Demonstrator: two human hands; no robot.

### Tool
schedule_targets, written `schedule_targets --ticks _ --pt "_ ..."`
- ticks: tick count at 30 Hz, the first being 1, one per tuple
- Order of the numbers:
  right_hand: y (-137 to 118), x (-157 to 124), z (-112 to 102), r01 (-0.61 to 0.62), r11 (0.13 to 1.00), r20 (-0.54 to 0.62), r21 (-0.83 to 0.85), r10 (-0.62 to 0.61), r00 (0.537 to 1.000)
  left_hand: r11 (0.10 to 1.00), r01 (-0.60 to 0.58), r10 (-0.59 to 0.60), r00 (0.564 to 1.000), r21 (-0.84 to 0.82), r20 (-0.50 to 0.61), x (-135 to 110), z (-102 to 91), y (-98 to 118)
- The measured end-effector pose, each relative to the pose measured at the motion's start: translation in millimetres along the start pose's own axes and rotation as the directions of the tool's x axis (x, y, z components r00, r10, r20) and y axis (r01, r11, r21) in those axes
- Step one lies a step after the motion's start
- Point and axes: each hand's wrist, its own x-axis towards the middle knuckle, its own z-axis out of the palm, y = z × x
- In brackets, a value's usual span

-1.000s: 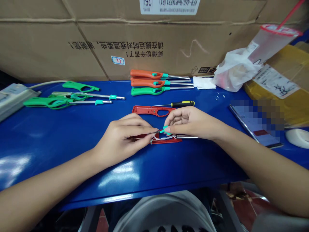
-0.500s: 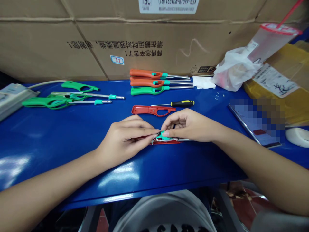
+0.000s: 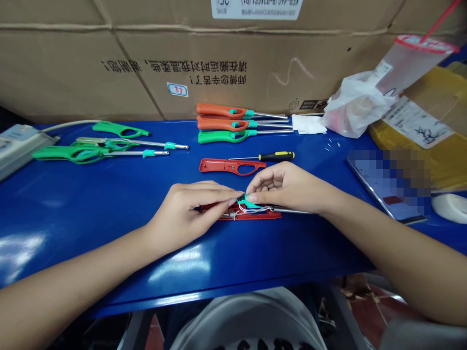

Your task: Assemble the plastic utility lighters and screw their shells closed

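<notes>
The right hand (image 3: 284, 184) pinches a teal trigger piece (image 3: 250, 204) between thumb and forefinger, while the left hand (image 3: 189, 206), its fingertips drawn close together, grips a small black part (image 3: 241, 198). A second ago the teal piece was held up beside the black one; now it is lower, against it, above the finger opening of the red lighter half-shell (image 3: 255, 217), which suggests the two are being fitted together, though whether they have joined is hidden by the fingers. The half-shell lies open on the blue table (image 3: 175, 262) under both hands, white wires (image 3: 257, 210) looping across it and a metal barrel (image 3: 292, 210) reaching out to the right. Just beyond lie the matching red half-shell (image 3: 226, 166) and a black-and-yellow screwdriver (image 3: 279, 156).
</notes>
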Motion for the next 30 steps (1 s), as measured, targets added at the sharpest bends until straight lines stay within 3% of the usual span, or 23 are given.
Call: schedule_targets --ticks 3,11,19,25,30 --pt "0 -2 -2 -0.057 0.998 0.01 0.004 0.056 0.998 1.0 0.014 -0.014 0.999 -0.003 0.035 0 0.5 -2" --pt "-2 -4 -6 -0.142 0.985 0.062 -0.1 0.149 0.987 0.996 -0.084 0.081 0.976 0.008 0.204 -3 4.9 -7" --pt "-3 -4 -2 -0.129 0.992 0.061 -0.003 0.129 0.99 0.998 -0.028 0.023 0.996 0.05 0.091 -3 10.9 -6" --pt "-2 -5 4 -0.08 0.997 0.067 -0.022 0.081 0.994 0.994 0.008 -0.01 1.0 0.112 0.023 -6 10.6 -6" --pt "-2 -4 3 -0.078 0.996 0.062 -0.033 0.08 0.995 0.992 -0.001 -0.006 0.998 0.125 0.056 -4 8.5 -5"
